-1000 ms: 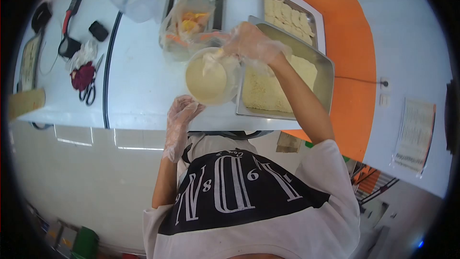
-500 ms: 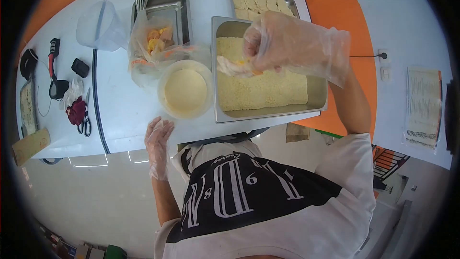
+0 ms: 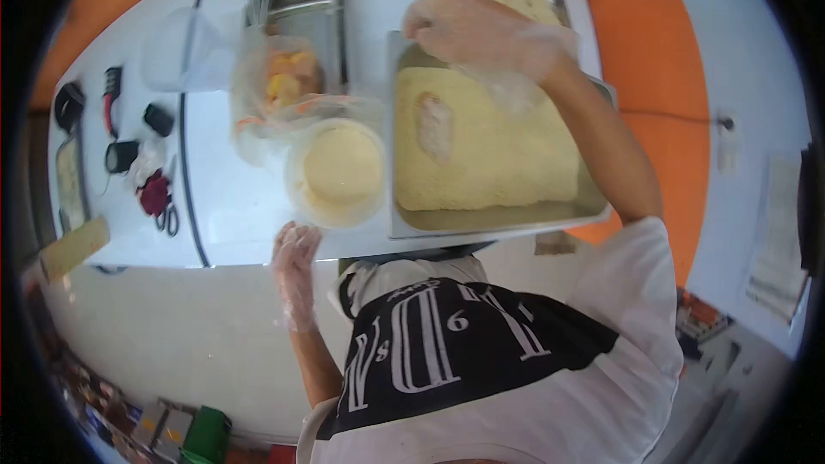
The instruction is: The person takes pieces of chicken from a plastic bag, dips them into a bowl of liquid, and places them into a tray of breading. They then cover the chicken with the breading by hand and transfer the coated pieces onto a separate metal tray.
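Right hand (image 3: 481,30): gloved, fingers curled loosely, empty, above far end of crumb tray (image 3: 498,216) | Coated piece (image 3: 434,125): lay on the crumbs, just below that hand, apart from it | Left hand (image 3: 295,249): gloved, fingers relaxed open, empty, at table edge (image 3: 232,241) near batter bowl (image 3: 339,172)

Clear loose plastic gloves on left hand (image 3: 295,249) and right hand (image 3: 468,24), white short-sleeved shirt, black lettered apron
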Motion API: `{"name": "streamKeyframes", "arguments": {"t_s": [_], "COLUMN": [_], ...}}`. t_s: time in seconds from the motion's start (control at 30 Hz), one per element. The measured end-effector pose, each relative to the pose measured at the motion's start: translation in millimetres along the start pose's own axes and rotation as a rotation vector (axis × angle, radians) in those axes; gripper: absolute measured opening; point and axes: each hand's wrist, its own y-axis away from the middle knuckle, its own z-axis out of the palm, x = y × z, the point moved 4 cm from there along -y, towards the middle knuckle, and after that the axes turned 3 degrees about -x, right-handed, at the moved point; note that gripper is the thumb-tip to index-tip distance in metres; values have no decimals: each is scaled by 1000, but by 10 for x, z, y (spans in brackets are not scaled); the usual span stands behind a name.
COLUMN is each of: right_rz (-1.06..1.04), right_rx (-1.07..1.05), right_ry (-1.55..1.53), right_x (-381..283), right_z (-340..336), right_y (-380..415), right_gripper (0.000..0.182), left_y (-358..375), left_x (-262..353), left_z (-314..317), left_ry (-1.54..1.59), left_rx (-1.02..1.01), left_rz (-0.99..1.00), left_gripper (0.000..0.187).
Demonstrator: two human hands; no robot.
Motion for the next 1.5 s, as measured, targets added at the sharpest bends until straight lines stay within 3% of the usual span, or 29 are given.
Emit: {"name": "streamKeyframes", "arguments": {"t_s": [0.07,0.23,0.33,0.4,0.53,0.6,0.8,0.83,0.9,0.93,1.0,1.13,1.2,1.23,1.33,1.4,1.43,1.5], "right_rz": [-152,-373,-598,-307,-429,-635,-802,-795,-761,-757,-524,-534,-294,-297,-241,-259,-263,-710], "right_rx": [84,102,215,-290,-292,-38,173,174,163,167,-72,135,67,73,86,237,239,499], "right_ry": [11,-355,-228,-8,152,385,446,450,206,209,125,-41,-397,-394,-562,-342,-337,29], "right_x": [-223,-911,-1080,-1233,-1383,-1256,-1253,-1224,-1163,-1250,-1322,-1174,-1066,-1071,-1179,-1381,-1406,-1553], "right_z": [-51,147,618,815,1107,1389,1521,1514,1463,1345,1183,761,512,442,312,235,302,491], "right_y": [-141,-595,-1264,-1593,-1753,-1913,-1774,-1764,-1745,-1715,-1746,-1634,-1559,-1516,-1344,-1107,-1015,-719], "right_gripper": [30,28,23,21,18,16,12,12,15,15,21,23,27,27,31,23,23,16], "left_y": [-39,-124,-150,-137,-192,-179,-238,-260,-303,-332,-379,-359,-317,-326,-510,-754,-923,-1182], "left_x": [0,279,513,692,708,676,660,679,720,752,845,1228,1503,1605,1704,1641,1623,1495], "left_z": [-67,16,57,112,-109,-176,-141,-131,-102,-89,-63,219,516,654,1086,1332,1337,1384], "left_ry": [4,20,-28,-70,-71,74,82,82,-56,-56,-58,-60,-185,-185,-140,187,189,567], "left_rx": [16,45,-27,-52,4,73,50,43,-5,-11,27,55,-43,-46,-217,-431,-434,-604], "left_rz": [34,43,112,212,168,142,88,86,78,78,77,219,338,344,258,15,22,-208], "left_gripper": [51,50,54,55,57,41,39,39,58,58,51,36,41,41,45,50,50,56]}}
